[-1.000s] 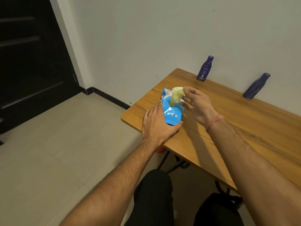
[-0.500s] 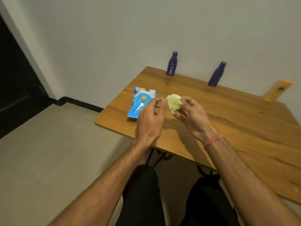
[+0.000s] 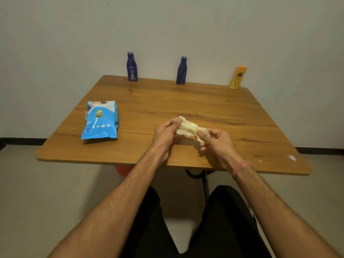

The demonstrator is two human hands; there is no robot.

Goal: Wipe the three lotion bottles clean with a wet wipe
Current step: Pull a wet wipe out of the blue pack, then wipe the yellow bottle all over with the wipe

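Head view: the left hand (image 3: 165,134) and right hand (image 3: 216,142) each pinched one end of the crumpled wipe (image 3: 188,128), held between them over the near middle of the table (image 3: 186,103); whether it touched the wood could not be told. The three bottles stood upright along the far edge, well apart from the hands: a dark blue bottle (image 3: 131,67) at the left, a second blue one (image 3: 181,71) in the middle, a yellow bottle (image 3: 237,78) at the right. The wipe pack (image 3: 101,120) lay flat at the near left. The step looked like spreading the wipe out, with no bottle yet wiped. Done well, that would mean drawing the ends gently apart so the damp sheet opened without tearing, then folding it to a flat pad, leaving one hand free to steady a bottle.
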